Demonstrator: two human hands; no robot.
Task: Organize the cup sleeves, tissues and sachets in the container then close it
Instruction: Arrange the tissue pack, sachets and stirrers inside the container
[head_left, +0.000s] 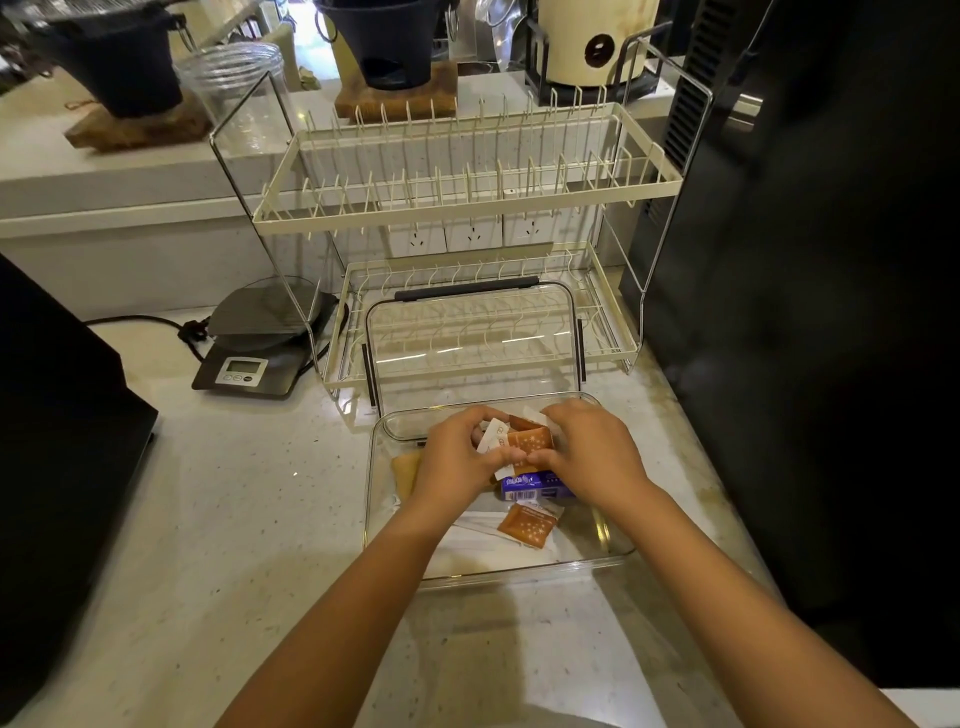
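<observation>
A clear plastic container sits on the counter in front of me, its hinged lid standing open against the dish rack. Both hands hover over the far half of the container. My left hand and my right hand together grip a small bundle of orange and white sachets. Below them lie a purple packet, a loose orange sachet, white tissues and a tan cup sleeve at the container's left side.
A cream two-tier dish rack stands right behind the container. A digital scale with a black cable sits at the left. A tall black appliance fills the right side, and another dark unit the left edge.
</observation>
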